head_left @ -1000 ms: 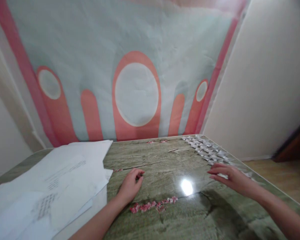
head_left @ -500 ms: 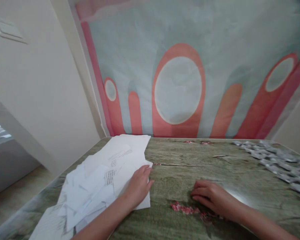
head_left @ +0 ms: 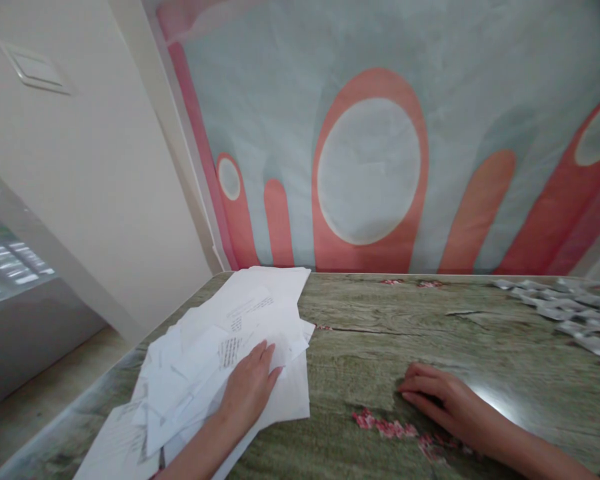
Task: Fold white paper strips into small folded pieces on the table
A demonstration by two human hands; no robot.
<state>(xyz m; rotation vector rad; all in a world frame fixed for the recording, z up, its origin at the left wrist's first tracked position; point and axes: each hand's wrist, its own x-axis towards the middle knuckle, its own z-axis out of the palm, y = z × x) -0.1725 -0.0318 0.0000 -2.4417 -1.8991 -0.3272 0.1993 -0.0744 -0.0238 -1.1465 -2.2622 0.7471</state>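
My left hand (head_left: 247,390) lies flat on a loose pile of white printed paper sheets (head_left: 205,353) at the left of the table, fingers stretched out and together. My right hand (head_left: 443,403) rests palm down on the green wood-patterned table (head_left: 380,347), fingers loosely extended, holding nothing. Just in front of that hand lies a row of small pink pieces (head_left: 385,427).
Several small silver packets (head_left: 565,310) are spread at the table's far right. A few pink bits (head_left: 410,283) lie near the far edge. A pale blue and red patterned sheet (head_left: 370,160) hangs behind the table; a cream wall with a switch plate (head_left: 35,70) stands left.
The view has swung left. My left hand has moved from the bare table onto the paper pile. My right hand has come from the silver packets to the table's middle.
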